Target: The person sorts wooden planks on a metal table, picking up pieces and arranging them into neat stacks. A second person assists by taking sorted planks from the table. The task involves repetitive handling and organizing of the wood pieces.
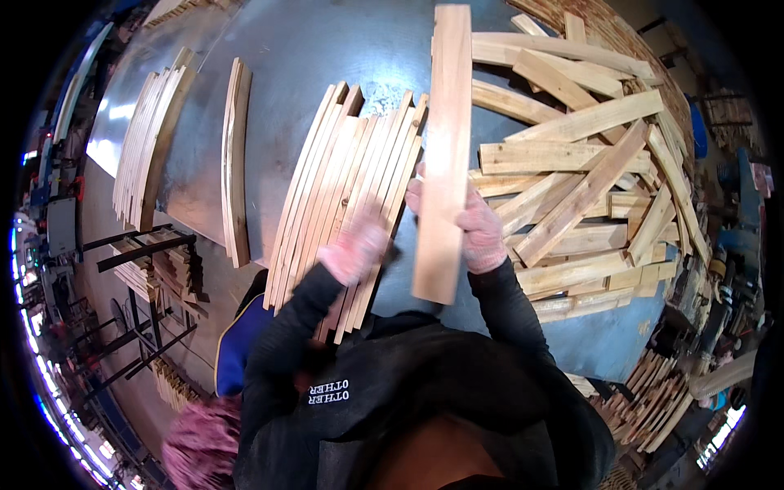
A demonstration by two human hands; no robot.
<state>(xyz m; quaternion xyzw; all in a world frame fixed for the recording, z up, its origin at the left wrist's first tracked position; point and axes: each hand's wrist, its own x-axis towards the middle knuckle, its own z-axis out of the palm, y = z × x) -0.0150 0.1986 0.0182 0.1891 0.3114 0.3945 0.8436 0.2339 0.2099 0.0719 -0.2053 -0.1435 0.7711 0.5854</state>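
A pale wooden board [445, 131] stands out in front of me, its lower end towards my chest. My right hand [482, 233], in a pinkish work glove, is closed round its edges, with fingers showing on the left side. My left hand [357, 251], gloved alike, is smeared by motion over the row of narrow boards [327, 188] set side by side on the metal table [273, 33]. Whether its fingers touch that row I cannot tell. To the right of the held board lies a loose heap of wooden boards [572, 155], crossing at many angles.
Left of the row, a few boards [235, 163] stand together, with another stack [151, 147] farther left. A black metal frame [151, 253] holds more wood below the table's left edge. Close by my left arm is a person in blue [237, 347]. More timber [653, 400] sits lower right.
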